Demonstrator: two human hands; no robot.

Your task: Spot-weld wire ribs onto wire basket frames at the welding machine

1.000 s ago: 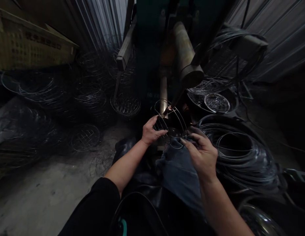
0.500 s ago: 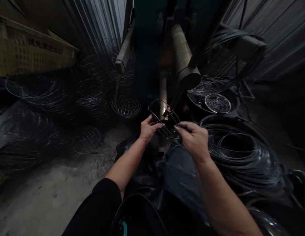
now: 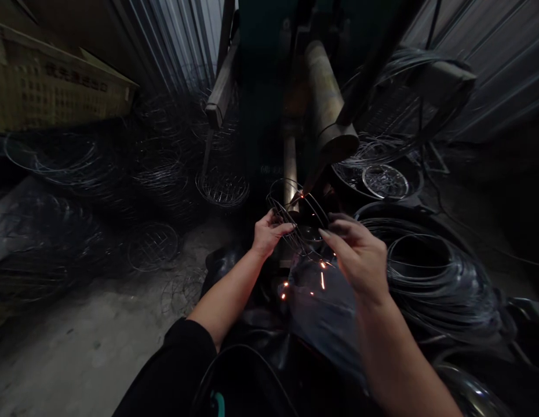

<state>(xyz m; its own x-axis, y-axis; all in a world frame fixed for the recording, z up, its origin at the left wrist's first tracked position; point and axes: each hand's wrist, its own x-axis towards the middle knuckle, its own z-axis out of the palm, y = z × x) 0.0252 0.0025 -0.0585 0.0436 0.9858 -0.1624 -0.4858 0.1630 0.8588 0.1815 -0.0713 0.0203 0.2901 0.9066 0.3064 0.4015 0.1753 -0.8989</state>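
Note:
A round frame of thin wire rings [image 3: 291,234] is at the end of the upright metal rod [image 3: 290,156] of a machine. A small glow shows where the slanted arm [image 3: 310,180] meets the wire. My left hand [image 3: 269,234] pinches the left side of the wire frame between thumb and fingers. On the right side, my right hand [image 3: 363,255] is beside the curved wires, thumb and fingertips parted and slightly blurred. Orange sparks [image 3: 323,278] fall below the frame, over my jeans [image 3: 326,313].
A thick cylinder [image 3: 332,104] juts out above my hands. Wire coils [image 3: 434,284] fill a tub at right, with a basin of metal pieces [image 3: 385,181] behind. Stacked wire racks [image 3: 160,174] and a yellow crate [image 3: 56,87] stand at left. One rack [image 3: 153,248] is on the floor.
Sparks and a glow have appeared at the wire frame. My right hand has moved right and its fingertips have spread. My left hand and the frame have shifted slightly right.

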